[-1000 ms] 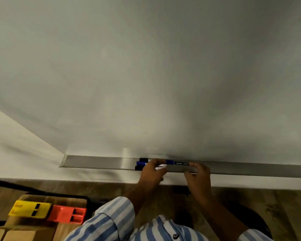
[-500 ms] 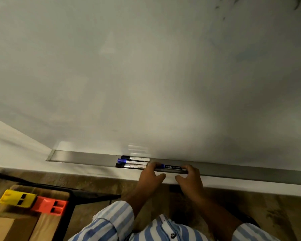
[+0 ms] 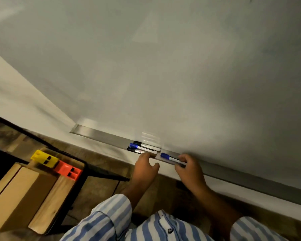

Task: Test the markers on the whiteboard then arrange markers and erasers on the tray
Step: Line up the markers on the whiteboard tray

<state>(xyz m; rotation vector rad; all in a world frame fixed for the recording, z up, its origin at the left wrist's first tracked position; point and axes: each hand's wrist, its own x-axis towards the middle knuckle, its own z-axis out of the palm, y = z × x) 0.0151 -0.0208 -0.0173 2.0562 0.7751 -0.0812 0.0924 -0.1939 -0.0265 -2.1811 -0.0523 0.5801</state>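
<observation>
Whiteboard [image 3: 163, 66] fills upper frame; tray [image 3: 101, 135] along its lower edge. Three markers [image 3: 143, 147] side by side on tray, centre. Left hand [image 3: 145, 166] touches them, fingers loosely curled. Right hand [image 3: 189, 168] pinches blue marker [image 3: 169, 158] on tray.

Whiteboard [image 3: 163, 66]: large, pale, mostly clean. Tray [image 3: 101, 135]: long metal ledge along its lower edge. Three capped markers side by side, parallel on tray: black-capped marker [image 3: 145, 145] nearest board, blue-capped marker [image 3: 142, 147] between, second black-capped marker [image 3: 142, 151] at front. Fourth marker [image 3: 169, 158], blue cap, just right of trio. Yellow eraser [image 3: 44, 158] touching orange eraser [image 3: 68, 170], far left, off tray.
</observation>
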